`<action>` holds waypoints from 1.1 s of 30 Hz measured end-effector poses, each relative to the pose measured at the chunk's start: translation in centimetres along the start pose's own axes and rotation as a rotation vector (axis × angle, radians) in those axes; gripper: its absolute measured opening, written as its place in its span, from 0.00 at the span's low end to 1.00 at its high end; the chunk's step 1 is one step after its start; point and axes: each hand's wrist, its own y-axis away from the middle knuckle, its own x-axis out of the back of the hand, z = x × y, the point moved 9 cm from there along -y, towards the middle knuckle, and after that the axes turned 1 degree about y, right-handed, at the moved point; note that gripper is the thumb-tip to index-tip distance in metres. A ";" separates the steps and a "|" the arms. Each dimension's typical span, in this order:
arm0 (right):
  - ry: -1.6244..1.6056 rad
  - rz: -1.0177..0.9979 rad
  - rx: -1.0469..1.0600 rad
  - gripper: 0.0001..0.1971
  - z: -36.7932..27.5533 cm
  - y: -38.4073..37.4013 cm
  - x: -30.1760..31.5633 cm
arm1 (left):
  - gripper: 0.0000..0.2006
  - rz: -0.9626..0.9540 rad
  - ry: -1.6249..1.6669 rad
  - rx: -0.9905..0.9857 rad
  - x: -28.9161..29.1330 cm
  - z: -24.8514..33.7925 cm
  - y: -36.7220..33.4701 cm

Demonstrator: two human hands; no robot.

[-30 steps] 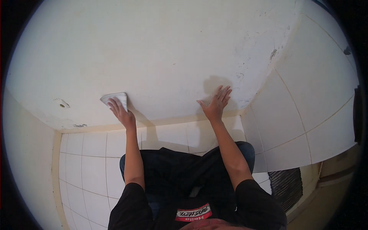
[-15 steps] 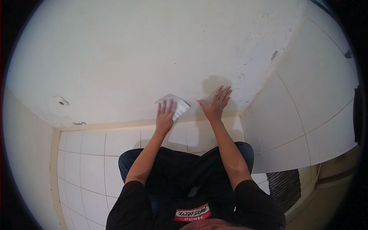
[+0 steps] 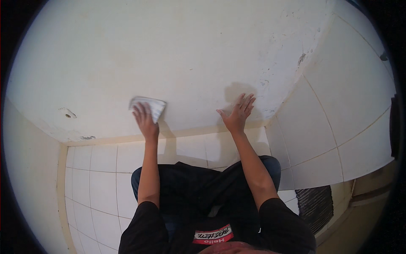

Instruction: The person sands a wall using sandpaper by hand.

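Observation:
A white, grey-striped folded cloth point(image 3: 157, 106) lies flat against the pale wall point(image 3: 177, 51), held there under the fingers of my left hand point(image 3: 146, 123). Its left part is blurred. My right hand point(image 3: 237, 118) is spread open with its fingers upward at the wall, holding nothing; its shadow falls on the wall above and beside it. Scuffs and peeling paint point(image 3: 301, 59) mark the wall toward the right corner.
A cream strip point(image 3: 186, 132) runs along the wall's foot, above the white tiled floor point(image 3: 101, 186). A tiled side surface point(image 3: 334, 114) closes off the right. A small fixture point(image 3: 67, 113) sits low on the wall at left. A dark ribbed mat point(image 3: 315, 207) lies at lower right.
My left hand has slid the cloth leftward along the wall and slightly up. My right hand has stayed in nearly the same place.

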 end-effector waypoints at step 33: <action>0.026 -0.005 0.003 0.67 0.1 0.2 -0.2 | 0.42 -0.032 0.036 -0.042 -1.4 1.9 0.3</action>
